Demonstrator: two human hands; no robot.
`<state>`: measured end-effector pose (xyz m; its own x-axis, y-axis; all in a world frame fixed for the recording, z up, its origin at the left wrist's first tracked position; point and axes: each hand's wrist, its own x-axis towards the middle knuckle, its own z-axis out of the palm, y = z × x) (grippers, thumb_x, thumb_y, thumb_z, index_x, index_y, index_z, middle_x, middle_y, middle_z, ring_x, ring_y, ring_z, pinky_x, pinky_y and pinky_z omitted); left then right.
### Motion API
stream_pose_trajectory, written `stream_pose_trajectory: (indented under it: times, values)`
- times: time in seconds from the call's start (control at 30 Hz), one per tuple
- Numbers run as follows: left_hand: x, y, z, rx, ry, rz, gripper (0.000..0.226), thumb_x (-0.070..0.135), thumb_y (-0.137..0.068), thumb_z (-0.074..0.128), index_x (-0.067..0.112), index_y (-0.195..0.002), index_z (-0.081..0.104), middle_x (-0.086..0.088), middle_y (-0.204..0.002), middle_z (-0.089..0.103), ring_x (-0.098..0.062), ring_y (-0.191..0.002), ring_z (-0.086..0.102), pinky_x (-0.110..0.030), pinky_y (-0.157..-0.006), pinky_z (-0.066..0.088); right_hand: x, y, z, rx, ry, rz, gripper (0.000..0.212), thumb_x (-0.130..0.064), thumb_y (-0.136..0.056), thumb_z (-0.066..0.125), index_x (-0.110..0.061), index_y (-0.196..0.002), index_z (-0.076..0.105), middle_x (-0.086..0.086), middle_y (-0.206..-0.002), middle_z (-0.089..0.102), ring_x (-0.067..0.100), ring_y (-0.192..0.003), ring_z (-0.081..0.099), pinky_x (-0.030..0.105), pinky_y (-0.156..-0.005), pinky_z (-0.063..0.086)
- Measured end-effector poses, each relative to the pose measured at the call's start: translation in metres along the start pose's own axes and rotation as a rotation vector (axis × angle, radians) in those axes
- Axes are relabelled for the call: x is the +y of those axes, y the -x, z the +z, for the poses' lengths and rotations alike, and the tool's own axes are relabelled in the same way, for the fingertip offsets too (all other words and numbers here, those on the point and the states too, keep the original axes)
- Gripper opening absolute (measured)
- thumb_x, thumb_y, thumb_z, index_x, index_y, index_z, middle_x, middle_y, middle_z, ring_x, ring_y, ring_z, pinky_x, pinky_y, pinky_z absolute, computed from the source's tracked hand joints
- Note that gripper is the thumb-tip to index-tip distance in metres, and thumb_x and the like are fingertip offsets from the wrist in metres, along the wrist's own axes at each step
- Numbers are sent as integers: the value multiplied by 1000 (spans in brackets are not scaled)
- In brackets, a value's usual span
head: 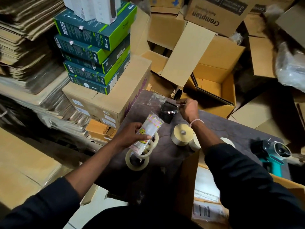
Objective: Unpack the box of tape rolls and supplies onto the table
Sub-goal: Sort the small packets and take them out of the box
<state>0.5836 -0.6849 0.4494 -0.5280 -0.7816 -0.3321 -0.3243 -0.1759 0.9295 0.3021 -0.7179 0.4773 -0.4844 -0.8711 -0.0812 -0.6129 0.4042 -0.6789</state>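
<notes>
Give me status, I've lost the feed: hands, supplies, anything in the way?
Left hand grips clear printed packet above tape rolls. Right hand pinches something small beside black holder. Table crowded; tape dispenser at right.

The left hand (132, 132) holds a clear packet (149, 132) with pink flowers on it, just above some clear tape rolls (137, 158) on the dark table (231, 128). The right hand (188, 109) pinches something thin beside a black pen cup (168, 111). A fat cream roll (181, 134) sits near the wrist. A teal tape gun (275, 154) lies at the right. An open box (186, 182) stands close by
</notes>
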Motion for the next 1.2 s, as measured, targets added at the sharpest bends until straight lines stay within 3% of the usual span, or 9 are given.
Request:
stream_pose_trajectory:
  times: [0.07,0.2,0.33,0.47,0.63,0.77,0.9,1.07,1.2]
  values:
    - [6,0,4,-24,29,6,32,11,-80,86,4,-108,71,-4,-95,80,-16,-84,76,-29,-68,59,3,4,-9,24,-19,-33,23,13,-89,58,6,-104,74,19,-112,72,27,-103,69,13,-79,53]
    - [17,-3,14,-73,39,41,24,3,-83,82,8,-103,69,6,-82,78,-3,-75,72,-18,-62,53,6,21,-30,-20,-182,-47,10,4,-89,68,2,-91,77,16,-94,77,17,-80,67,45,-84,62]
    - [29,-4,26,-97,18,62,25,3,-82,82,3,-104,69,2,-85,75,-6,-75,70,-23,-65,55,-10,59,-62,-271,-431,-21,21,-16,-94,71,4,-101,74,25,-99,74,20,-77,67,26,-65,60]
    - [38,-7,36,-150,5,67,36,20,-77,90,5,-104,71,-16,-98,78,-23,-85,73,-48,-80,59,-13,89,-82,-503,-383,-46,34,-34,-90,75,-5,-108,74,23,-102,73,16,-84,66,31,-74,57]
    - [54,-8,55,-205,-29,89,38,20,-77,89,9,-108,70,-15,-100,79,-34,-90,76,-54,-83,58,2,105,-98,-390,-367,-86,22,-13,-87,78,4,-101,73,18,-81,69,11,-63,58,23,-57,48]
    - [71,-7,73,-260,21,117,30,10,-81,85,5,-106,68,-16,-98,78,-21,-82,74,-36,-72,59,22,113,-122,-301,-428,-11,20,-7,-90,73,9,-101,71,25,-83,72,20,-66,64,25,-56,51]
    - [82,-8,94,-203,22,146,32,1,-84,80,-1,-113,66,-12,-99,76,-9,-79,73,-20,-69,58,45,126,-146,-217,-471,64,12,-7,-93,69,5,-97,71,6,-67,72,7,-56,66,26,-55,51]
    - [90,-9,123,-233,66,181,31,25,-75,85,10,-99,71,-11,-96,75,-24,-87,67,-41,-81,52,83,141,-176,-174,-508,186,7,-9,-95,67,-3,-92,70,11,-70,72,27,-68,66,41,-62,47]
    - [104,-6,146,-394,19,184,45,27,-74,86,-3,-103,69,-22,-102,77,-26,-88,70,-41,-83,54,109,167,-209,-347,-522,273,4,-2,-94,64,-2,-98,65,20,-80,73,23,-67,70,24,-54,57]
